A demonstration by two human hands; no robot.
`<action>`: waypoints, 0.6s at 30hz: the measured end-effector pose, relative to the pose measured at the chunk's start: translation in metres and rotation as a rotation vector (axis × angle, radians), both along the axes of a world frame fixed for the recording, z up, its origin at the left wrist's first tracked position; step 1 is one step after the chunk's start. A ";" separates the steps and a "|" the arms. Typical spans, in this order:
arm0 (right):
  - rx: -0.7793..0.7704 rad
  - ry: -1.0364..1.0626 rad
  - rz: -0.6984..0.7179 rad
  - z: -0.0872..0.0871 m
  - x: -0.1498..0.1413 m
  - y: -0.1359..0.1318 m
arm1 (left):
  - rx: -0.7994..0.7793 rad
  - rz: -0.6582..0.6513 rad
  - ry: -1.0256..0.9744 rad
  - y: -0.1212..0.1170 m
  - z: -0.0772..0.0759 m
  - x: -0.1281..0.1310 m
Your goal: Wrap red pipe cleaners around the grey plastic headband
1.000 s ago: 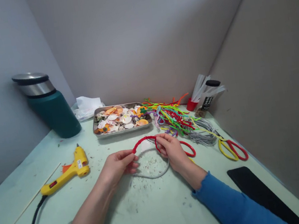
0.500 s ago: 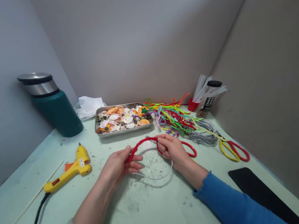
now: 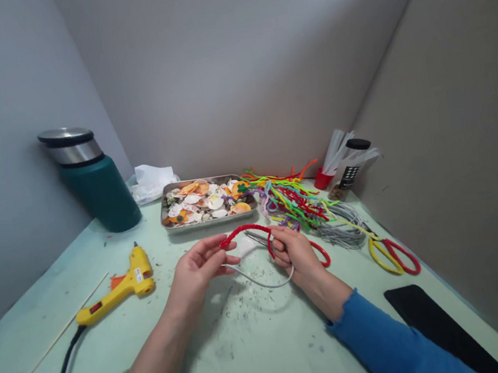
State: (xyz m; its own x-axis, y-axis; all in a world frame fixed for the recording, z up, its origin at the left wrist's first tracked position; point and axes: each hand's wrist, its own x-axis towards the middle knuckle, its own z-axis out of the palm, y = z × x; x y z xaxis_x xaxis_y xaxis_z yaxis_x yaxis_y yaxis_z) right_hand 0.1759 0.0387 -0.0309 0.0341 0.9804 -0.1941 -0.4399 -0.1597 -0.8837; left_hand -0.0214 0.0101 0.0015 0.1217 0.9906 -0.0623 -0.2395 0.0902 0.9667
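Note:
Between both hands I hold a ring of pale wire (image 3: 264,284), its far arc wrapped in a fuzzy red pipe cleaner (image 3: 247,228). My left hand (image 3: 198,267) pinches the ring at the left end of the red wrapping, thumb toward me. On the other side my right hand (image 3: 294,248) grips it where the wrapping ends, and a short loose red end hangs by its fingers. Red-handled scissors (image 3: 322,254) lie on the table behind my right hand, partly hidden by it.
A yellow glue gun (image 3: 118,290) with a black cord lies at left, below a green bottle (image 3: 101,191). Farther back stand a metal tray (image 3: 212,222) of shells and a heap of pipe cleaners (image 3: 291,195). Another pair of scissors (image 3: 393,255) and a black phone-like slab (image 3: 433,321) lie right.
My left hand has turned, so its fingers now pinch the red-wrapped end from the far side. The ring has tipped and shifted slightly right; my right hand keeps its grip.

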 end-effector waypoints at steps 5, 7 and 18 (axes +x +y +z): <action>0.009 -0.004 0.029 -0.001 0.000 0.000 | 0.061 0.106 0.038 -0.002 0.001 0.005; 0.013 -0.002 0.031 -0.001 -0.001 0.000 | 0.082 0.141 0.053 -0.003 0.002 0.007; -0.027 -0.016 -0.017 0.003 -0.003 -0.002 | 0.088 0.234 0.181 -0.001 -0.003 0.008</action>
